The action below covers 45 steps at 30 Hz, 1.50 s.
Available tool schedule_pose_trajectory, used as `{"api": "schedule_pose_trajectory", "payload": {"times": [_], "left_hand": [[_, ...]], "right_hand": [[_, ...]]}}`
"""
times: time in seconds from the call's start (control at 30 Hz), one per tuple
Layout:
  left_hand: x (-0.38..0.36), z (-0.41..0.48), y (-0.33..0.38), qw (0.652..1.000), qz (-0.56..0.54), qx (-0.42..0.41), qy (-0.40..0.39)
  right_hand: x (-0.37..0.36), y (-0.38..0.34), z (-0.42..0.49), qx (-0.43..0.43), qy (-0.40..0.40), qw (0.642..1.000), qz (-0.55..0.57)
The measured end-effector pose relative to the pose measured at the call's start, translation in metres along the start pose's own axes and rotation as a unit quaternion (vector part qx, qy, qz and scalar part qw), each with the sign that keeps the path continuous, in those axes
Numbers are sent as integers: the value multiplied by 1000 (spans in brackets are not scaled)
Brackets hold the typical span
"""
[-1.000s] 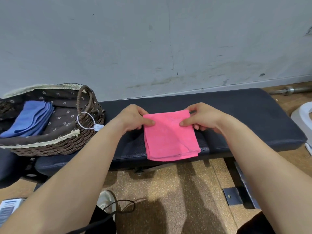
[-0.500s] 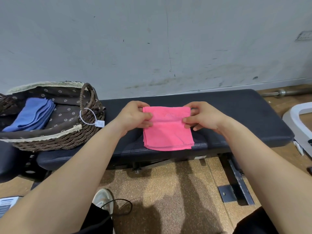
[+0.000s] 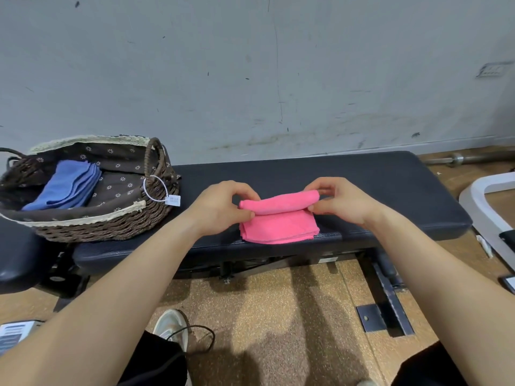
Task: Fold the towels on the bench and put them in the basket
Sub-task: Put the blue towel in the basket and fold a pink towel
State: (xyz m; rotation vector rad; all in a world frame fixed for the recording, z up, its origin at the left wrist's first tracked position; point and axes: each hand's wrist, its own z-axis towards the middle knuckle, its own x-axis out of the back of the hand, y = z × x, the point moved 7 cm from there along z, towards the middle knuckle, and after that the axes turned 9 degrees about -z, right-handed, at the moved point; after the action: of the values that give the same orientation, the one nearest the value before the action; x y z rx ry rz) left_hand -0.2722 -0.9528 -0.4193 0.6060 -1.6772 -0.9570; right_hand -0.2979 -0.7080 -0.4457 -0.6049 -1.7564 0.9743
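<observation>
A pink towel (image 3: 278, 222) lies folded on the dark padded bench (image 3: 376, 190), its far edge lifted and curled over toward me. My left hand (image 3: 223, 207) pinches the left end of that raised edge. My right hand (image 3: 338, 203) pinches the right end. To the left, a woven basket (image 3: 111, 229) with a brown flowered lining stands on the bench. A folded blue towel (image 3: 67, 185) lies inside it.
A white tag (image 3: 172, 201) hangs from the basket handle. A grey wall runs behind the bench. A white frame (image 3: 485, 196) and a metal bar (image 3: 473, 157) sit on the floor at the right. My shoe (image 3: 170, 324) and a black cable lie below the bench.
Both hands have lifted the pink towel's far edge and brought it toward me, so the towel now looks shorter. The view has shifted slightly.
</observation>
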Motion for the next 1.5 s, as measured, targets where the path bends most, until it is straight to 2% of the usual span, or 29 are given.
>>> {"api": "schedule_pose_trajectory", "payload": {"times": [0.13,0.27,0.4,0.5,0.6,0.73,0.9,1.03,1.2,1.27,1.4,1.5], "left_hand": [[-4,-7,3,999,16,-33,9],[-10,-13,5,993,94,-71,0],[-15,-18,9,986,140,-89,-7],[-21,-19,10,977,187,-101,-23],[-28,-19,8,964,240,-104,-46],[-30,-17,6,954,279,-94,-53],[-27,-13,6,968,242,-34,-53],[-24,-1,8,986,164,25,6],[-34,16,34,960,247,-3,129],[-42,26,31,958,256,5,127],[-59,38,-3,952,293,56,69],[-66,35,-11,951,291,40,95]], "right_hand": [[-2,3,-6,3,-14,1000,10],[-7,6,-14,0,-43,999,32],[-8,6,-24,7,-53,999,-4],[-8,0,-29,6,-12,997,-71],[-12,-8,-29,-3,69,986,-153],[-29,-18,-27,-6,164,944,-287],[-49,-13,-33,16,241,903,-355],[-58,-8,-37,42,272,891,-360],[-64,-6,-36,48,288,879,-377],[-65,-7,-36,46,293,871,-391],[-63,-10,-39,33,287,855,-430],[-52,-13,-39,12,283,877,-389]]}}
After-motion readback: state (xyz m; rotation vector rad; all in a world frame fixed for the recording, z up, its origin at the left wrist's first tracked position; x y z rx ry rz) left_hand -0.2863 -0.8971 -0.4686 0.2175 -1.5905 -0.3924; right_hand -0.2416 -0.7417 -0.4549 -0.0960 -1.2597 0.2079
